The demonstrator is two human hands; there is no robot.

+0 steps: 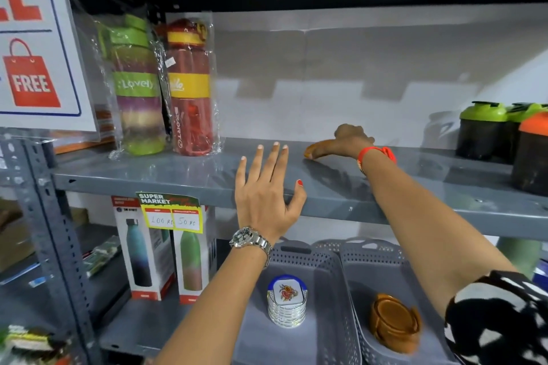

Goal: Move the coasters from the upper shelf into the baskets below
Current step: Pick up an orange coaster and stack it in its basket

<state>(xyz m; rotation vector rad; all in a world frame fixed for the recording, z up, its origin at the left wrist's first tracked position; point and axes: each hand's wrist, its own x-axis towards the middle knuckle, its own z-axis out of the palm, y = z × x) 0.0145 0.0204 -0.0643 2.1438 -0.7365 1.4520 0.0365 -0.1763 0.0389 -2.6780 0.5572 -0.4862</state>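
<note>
Two grey perforated baskets stand side by side on the lower shelf. The left basket [327,281] holds a white floral coaster set [287,302] in a silver holder. In the right basket [382,264] lies a brown coaster set [396,323]. My left hand [268,190] hovers with fingers spread at the front edge of the upper shelf [184,175], holding nothing. My right hand [341,141] rests further back on that shelf, thumb stretched left, fingers curled away from view. No coaster shows on the upper shelf.
Two wrapped sport bottles [166,86] stand at the shelf's left. Dark shakers with green and orange lids [504,133] crowd the right end. Boxed bottles [166,255] sit left of the baskets, under a price tag [172,213]. A sale sign [35,38] hangs at top left.
</note>
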